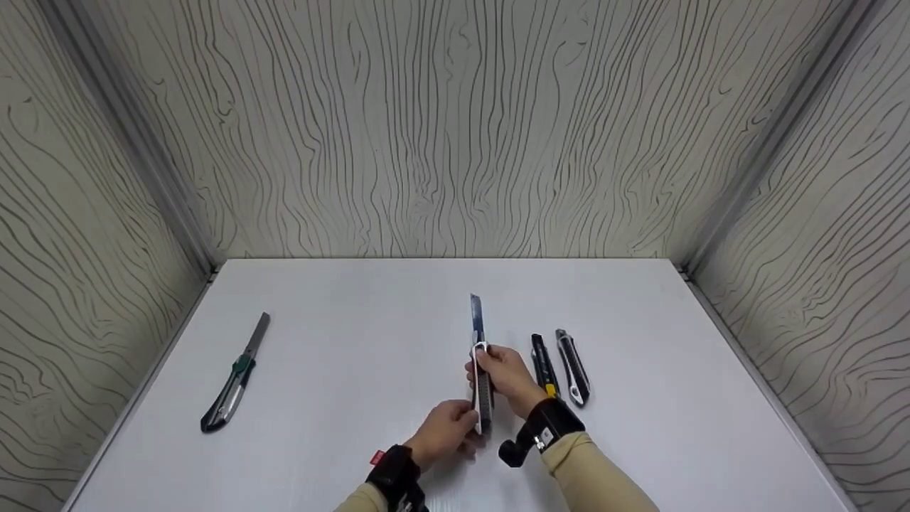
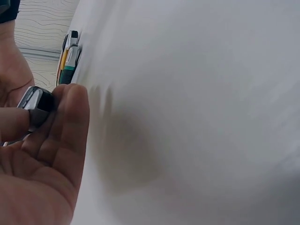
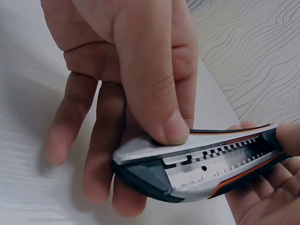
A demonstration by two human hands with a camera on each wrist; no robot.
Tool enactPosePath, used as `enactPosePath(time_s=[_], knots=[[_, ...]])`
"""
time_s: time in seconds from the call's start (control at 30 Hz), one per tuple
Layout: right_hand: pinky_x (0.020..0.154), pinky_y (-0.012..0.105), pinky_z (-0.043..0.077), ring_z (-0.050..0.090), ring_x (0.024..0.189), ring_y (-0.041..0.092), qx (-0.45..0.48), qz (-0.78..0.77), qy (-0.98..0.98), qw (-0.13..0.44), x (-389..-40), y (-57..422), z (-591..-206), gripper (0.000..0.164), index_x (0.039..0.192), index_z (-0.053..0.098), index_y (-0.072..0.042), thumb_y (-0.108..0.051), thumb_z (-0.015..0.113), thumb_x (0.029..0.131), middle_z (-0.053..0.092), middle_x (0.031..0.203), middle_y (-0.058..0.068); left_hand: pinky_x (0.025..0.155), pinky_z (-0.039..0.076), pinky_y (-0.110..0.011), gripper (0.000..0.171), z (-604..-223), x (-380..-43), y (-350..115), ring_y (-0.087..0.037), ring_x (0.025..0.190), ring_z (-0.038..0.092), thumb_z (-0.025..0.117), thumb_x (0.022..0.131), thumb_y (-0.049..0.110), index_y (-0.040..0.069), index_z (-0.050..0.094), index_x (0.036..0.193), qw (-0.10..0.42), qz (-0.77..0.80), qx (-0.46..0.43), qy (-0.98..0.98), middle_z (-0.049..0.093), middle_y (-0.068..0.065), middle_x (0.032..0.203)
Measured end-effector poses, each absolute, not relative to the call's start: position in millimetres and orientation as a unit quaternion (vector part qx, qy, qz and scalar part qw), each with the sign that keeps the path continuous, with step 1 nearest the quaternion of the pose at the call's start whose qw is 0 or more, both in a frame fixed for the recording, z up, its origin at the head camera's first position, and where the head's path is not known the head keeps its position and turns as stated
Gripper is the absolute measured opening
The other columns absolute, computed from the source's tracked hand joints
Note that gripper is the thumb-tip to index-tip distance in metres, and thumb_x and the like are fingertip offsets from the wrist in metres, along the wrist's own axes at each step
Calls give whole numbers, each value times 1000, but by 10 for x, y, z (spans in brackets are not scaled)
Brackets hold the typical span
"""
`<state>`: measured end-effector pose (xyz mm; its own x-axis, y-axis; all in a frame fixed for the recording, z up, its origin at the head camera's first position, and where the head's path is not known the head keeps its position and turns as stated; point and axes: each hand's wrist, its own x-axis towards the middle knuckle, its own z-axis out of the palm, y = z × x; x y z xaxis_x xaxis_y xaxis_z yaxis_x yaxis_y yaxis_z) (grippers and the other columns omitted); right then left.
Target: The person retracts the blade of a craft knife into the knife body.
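Lying on the left of the smooth white tabletop point(image 1: 355, 320), it's a curved green-and-black utility knife point(image 1: 233, 380) with a shiny metallic flank, its flat grey blade slanting toward the far edge. Next along, the left hand point(image 1: 444, 430): thumb and index pinching the dark, angular tail of the silver-and-black utility knife point(image 1: 483, 391), the other fingers loose. And that knife is raised above the tabletop at centre, a slim bluish blade pointing away, thin orange trim edging its rounded casing, a bright metal channel with toothed edges along its face. Up front, the right hand point(image 1: 508, 373) grips the body, thumb pressed near the slider. Just right of it lies a slim black-and-yellow utility knife point(image 1: 544, 363), then a grey-and-black utility knife point(image 1: 572, 363) with a ribbed inlay and a pale loop-shaped end.
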<state>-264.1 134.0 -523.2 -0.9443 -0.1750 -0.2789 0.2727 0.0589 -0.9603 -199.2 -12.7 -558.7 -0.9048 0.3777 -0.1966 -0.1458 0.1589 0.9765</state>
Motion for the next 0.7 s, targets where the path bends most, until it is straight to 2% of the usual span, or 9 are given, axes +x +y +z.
enactPosePath(time_s=[0.17,0.3,0.57,0.7], knots=[[76,29,56,66,80,12,32,-684,709,168,-2650,1349,-5228,34,121,54,7,-21,49,102,69,93,6,63,59,-46,22,-5579,-1988,-129,-21,66,66,46,99,11,-3,62,105,203,640,76,737,71,-24,88],[80,29,55,66,84,13,27,-679,712,176,-2661,1357,-5214,35,127,51,7,-18,48,103,69,99,8,61,59,-39,21,-5543,-1982,-140,-19,66,66,47,98,12,-2,62,105,203,638,77,738,71,-20,87],[83,29,55,67,89,14,0,-678,712,181,-2644,1356,-5191,35,129,48,10,-13,47,102,69,104,12,60,58,-36,20,-5514,-1982,-174,-19,65,66,47,99,12,0,62,104,192,629,77,749,71,-17,85],[87,30,55,67,93,14,-18,-687,703,184,-2638,1371,-5195,39,132,45,10,-15,48,102,68,111,15,59,57,-34,19,-5507,-1982,-190,-16,63,63,48,100,12,1,63,105,178,620,82,760,70,-15,84]])
